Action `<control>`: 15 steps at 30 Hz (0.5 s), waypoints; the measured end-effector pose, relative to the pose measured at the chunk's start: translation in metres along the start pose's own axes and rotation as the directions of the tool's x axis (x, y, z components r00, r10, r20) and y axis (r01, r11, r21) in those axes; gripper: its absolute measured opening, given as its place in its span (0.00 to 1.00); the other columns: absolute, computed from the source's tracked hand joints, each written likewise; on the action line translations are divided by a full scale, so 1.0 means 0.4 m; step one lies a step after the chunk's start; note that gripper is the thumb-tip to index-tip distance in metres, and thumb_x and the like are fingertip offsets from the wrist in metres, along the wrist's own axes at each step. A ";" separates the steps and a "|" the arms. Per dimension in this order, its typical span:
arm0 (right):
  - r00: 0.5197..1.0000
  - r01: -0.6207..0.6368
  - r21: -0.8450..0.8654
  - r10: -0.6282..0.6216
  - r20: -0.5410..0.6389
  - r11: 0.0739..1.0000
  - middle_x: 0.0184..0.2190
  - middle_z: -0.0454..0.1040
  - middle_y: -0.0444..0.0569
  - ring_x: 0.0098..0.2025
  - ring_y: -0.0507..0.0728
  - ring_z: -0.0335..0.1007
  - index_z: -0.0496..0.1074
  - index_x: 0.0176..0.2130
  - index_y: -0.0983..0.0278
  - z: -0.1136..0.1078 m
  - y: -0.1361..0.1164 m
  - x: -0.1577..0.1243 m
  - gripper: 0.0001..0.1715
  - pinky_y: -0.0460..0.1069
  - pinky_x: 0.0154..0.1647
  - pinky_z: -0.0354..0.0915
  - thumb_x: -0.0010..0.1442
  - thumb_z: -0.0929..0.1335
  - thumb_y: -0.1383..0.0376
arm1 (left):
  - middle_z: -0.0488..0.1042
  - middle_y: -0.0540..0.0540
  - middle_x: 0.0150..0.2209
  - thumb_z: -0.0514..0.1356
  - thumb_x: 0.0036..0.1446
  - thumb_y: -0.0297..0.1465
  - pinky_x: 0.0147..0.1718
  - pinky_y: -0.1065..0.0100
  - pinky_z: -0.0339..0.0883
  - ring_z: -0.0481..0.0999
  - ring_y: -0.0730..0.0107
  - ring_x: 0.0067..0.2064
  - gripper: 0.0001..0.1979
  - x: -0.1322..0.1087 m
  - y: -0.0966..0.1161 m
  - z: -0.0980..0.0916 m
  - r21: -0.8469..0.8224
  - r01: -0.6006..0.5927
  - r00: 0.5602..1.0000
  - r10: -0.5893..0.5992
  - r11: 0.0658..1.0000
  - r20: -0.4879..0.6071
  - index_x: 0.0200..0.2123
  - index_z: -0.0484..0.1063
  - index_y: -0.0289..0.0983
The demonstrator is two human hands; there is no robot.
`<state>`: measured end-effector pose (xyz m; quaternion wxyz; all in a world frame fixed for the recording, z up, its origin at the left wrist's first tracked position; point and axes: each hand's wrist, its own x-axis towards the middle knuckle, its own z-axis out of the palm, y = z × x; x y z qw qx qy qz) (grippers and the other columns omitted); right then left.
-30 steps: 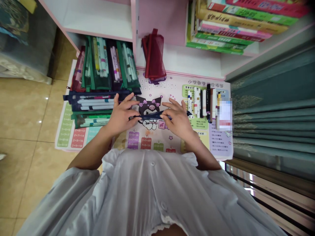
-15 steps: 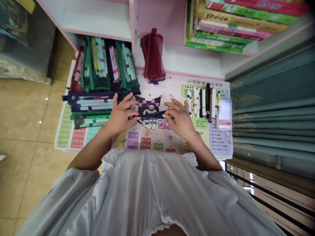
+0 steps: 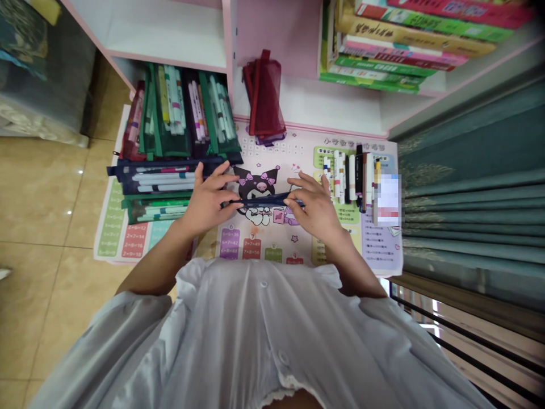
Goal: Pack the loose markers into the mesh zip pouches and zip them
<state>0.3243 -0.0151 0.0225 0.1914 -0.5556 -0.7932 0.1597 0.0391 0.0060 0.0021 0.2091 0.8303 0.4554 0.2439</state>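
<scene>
My left hand (image 3: 207, 201) and my right hand (image 3: 314, 209) face each other, with fingers and thumbs pinching a flat navy zip pouch (image 3: 266, 200) held level between them. Its right end is hidden by my right hand. Both hands are just above a pink printed mat (image 3: 378, 244) with a cartoon character and multiplication tables. To the left of my left hand lie stacked mesh pouches (image 3: 159, 179) filled with markers. Right of my right hand stands a row of markers (image 3: 347, 176).
Upright green and dark mesh pouches of markers (image 3: 168, 111) and a red mesh pouch (image 3: 264, 94) stand at the mat's far edge, below a pink-and-white shelf (image 3: 298, 108) holding books (image 3: 404, 45). A teal curtain (image 3: 468, 199) hangs right; tiled floor (image 3: 42, 187) lies left.
My right hand has shifted slightly to the right along the navy pouch. The pouch's right end no longer shows beyond that hand. My left hand stays nearly still.
</scene>
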 end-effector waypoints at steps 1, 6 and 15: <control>1.000 -0.001 -0.001 0.001 -0.002 1.000 0.54 0.77 0.50 0.65 0.70 0.64 0.73 0.30 0.60 -0.001 0.000 0.000 0.12 0.77 0.68 0.46 0.65 0.65 0.62 | 0.77 0.49 0.53 0.60 0.60 0.46 0.69 0.39 0.29 0.62 0.50 0.68 0.14 0.000 -0.001 0.001 0.001 -0.001 1.000 0.001 1.000 0.001 0.29 0.78 0.46; 1.000 -0.019 0.007 0.019 0.004 1.000 0.54 0.77 0.50 0.65 0.69 0.63 0.74 0.30 0.60 -0.007 0.002 0.000 0.13 0.77 0.68 0.44 0.65 0.65 0.61 | 0.77 0.49 0.53 0.60 0.60 0.46 0.69 0.38 0.29 0.62 0.49 0.68 0.14 -0.001 -0.003 0.003 0.002 -0.011 1.000 0.011 1.000 -0.011 0.29 0.78 0.45; 1.000 0.003 0.015 -0.003 -0.019 1.000 0.52 0.78 0.51 0.63 0.71 0.66 0.73 0.29 0.60 -0.009 0.001 -0.003 0.12 0.79 0.66 0.46 0.64 0.65 0.62 | 0.76 0.50 0.53 0.60 0.60 0.46 0.69 0.38 0.30 0.62 0.51 0.68 0.14 -0.003 -0.004 0.004 0.018 -0.017 1.000 0.017 1.000 -0.014 0.29 0.77 0.45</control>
